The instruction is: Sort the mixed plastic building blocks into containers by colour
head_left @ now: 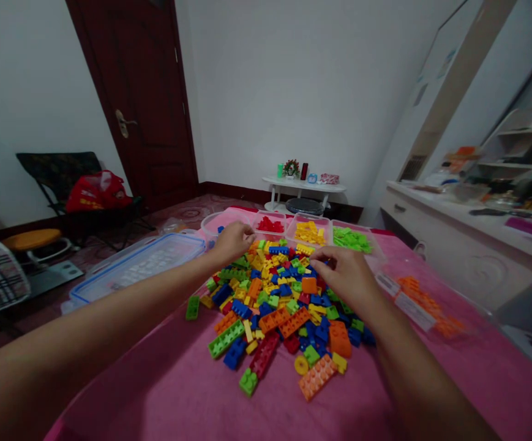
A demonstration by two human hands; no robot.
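— listing the hands first: left hand point(231, 242), at 11 o'clock of the brick pile point(275, 306), fingers curled together on the pile's far edge. whether a brick is clamped inside, i cannot tell.
— and the right hand point(346, 275)?
— at 2 o'clock of the pile, thumb and fingers drawn close, tips just beside an orange brick point(309, 285). a grip on anything is not visible there either.
— location of the pile?
— middle of the pink bench point(155, 380), just short of the tubs at 12 o'clock: red tub point(270, 225), yellow tub point(309, 233), green tub point(351, 239).
— risks, item by item.
— probable: both forearms lie low beside the heap, so a sideways drag could shove loose pieces outward, the stray green brick point(192, 307) at 9 o'clock first. the light tubs sit near the far rim, and a knuckle push might tip one.
— orientation?
— pile: long axis roughly 12 to 6 o'clock. orange brick: stubby, near square, lying flat, no clear long axis; stud side not legible.
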